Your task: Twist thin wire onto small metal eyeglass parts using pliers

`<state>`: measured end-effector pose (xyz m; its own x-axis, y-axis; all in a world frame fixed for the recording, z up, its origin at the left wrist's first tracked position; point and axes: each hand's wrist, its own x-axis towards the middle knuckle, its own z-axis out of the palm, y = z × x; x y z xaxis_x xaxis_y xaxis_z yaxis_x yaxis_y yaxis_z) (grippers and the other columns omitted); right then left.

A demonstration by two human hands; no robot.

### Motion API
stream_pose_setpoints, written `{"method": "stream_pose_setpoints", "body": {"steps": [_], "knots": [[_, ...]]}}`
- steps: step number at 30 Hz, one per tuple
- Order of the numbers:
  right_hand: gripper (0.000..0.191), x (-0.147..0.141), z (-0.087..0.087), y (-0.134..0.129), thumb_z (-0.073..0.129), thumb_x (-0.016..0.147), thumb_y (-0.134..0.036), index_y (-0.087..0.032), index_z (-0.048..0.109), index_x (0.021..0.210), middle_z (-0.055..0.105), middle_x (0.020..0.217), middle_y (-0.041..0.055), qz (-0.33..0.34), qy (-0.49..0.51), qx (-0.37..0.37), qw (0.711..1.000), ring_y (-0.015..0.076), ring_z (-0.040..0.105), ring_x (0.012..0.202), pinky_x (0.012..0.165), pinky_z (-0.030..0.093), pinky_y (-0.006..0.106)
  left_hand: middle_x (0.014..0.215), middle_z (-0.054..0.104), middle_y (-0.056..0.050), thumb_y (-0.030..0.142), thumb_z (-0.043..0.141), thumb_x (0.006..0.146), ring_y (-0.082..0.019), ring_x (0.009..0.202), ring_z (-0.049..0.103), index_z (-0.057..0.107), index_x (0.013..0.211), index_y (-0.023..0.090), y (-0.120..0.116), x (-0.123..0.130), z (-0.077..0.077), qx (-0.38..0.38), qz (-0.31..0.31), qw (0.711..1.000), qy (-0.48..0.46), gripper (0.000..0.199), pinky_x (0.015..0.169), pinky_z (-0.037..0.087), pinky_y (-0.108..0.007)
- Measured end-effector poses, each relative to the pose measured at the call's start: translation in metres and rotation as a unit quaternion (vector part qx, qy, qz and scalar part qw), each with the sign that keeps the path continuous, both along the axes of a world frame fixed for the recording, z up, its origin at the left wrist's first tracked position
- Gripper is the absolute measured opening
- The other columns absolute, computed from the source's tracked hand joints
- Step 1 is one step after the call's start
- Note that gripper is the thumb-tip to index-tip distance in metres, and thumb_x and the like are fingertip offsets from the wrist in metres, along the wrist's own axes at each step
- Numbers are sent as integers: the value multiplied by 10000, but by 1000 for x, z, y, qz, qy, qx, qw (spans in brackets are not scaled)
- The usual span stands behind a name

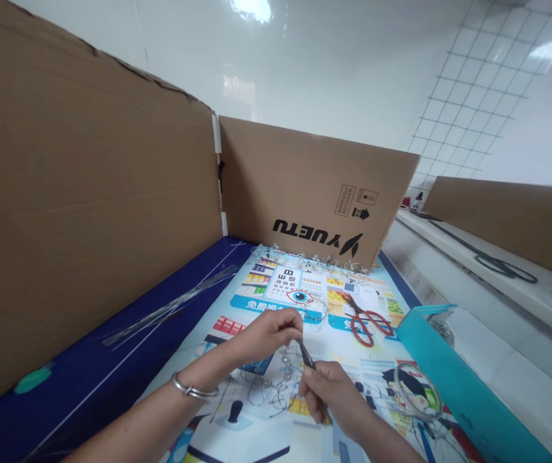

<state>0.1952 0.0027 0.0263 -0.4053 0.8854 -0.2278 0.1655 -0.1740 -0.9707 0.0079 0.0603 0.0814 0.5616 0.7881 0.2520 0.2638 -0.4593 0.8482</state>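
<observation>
We see the left hand closed on a small dark tool, and the right hand is gripping its lower part too. Just under both hands, a tangle of thin wire lies on the printed poster. Red scissors rest near, and a bundle of straight wires lies on the blue cloth.

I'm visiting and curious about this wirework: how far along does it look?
Done-looking: twisted wire pieces line the foot of the cardboard panel. In hand: the left hand and right hand pinch a slim black tool above a loose wire tangle. Left: a bundle of straight wires lies on the blue cloth, though how much remains to do can't be told.
</observation>
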Motion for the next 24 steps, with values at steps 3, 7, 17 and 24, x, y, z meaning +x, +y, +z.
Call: {"method": "stream_pose_setpoints", "body": {"steps": [3, 7, 17, 24], "knots": [[440, 0, 2, 0, 455, 778, -573, -152, 525, 671, 427, 381, -57, -20, -34, 33, 999, 63, 345, 310, 357, 248, 195, 661, 520, 31, 147, 468, 781, -90, 588, 439, 554, 755, 162, 0, 2, 0, -2, 10, 1000, -7, 92, 547, 347, -184], [383, -1, 1, -1, 514, 761, -512, -155, 534, 624, 414, 450, -59, -48, -74, 88, 992, 57, 371, 398, 403, 254, 190, 671, 526, 27, 134, 463, 780, -93, 596, 439, 552, 758, 159, 1, 2, -2, -12, 20, 999, -23, 95, 545, 341, -188], [439, 1, -2, 0, 442, 785, -564, -143, 528, 698, 494, 460, -24, -44, -32, 49, 997, 84, 442, 363, 374, 305, 197, 690, 538, 10, 155, 512, 790, -90, 612, 473, 594, 771, 142, 7, 0, -12, -47, -9, 992, -115, 85, 584, 384, -206], [413, -1, 0, 0, 474, 796, -523, -125, 539, 707, 549, 449, 15, -30, 98, -1, 995, 96, 476, 349, 358, 260, 183, 889, 560, -50, 187, 589, 770, -129, 743, 525, 638, 770, 140, 9, -1, -11, -52, -37, 985, -163, 68, 584, 437, -216]]}}
